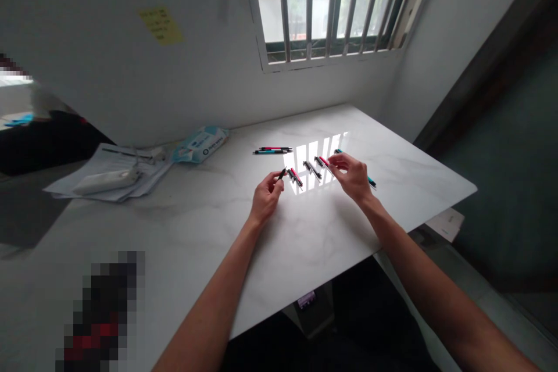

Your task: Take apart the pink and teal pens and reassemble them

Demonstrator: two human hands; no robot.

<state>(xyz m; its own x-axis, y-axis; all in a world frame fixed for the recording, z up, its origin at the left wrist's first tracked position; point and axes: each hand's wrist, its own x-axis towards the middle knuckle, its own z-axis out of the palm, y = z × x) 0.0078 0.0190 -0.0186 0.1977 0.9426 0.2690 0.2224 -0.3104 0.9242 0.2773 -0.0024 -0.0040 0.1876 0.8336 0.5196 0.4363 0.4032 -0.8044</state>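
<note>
Presently, right of the wipes pack, left hand pinches a black pen; right hand covers a teal pen, grip unclear.

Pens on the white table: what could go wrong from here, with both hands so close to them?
1. The left hand pinches the black pen near its end; it may slip and knock the red pen beside it.
2. The right hand lies over the teal pen; a sweep could roll it along the smooth table.
3. The window glare falls among the pens, so small details may be hard to see.
</note>
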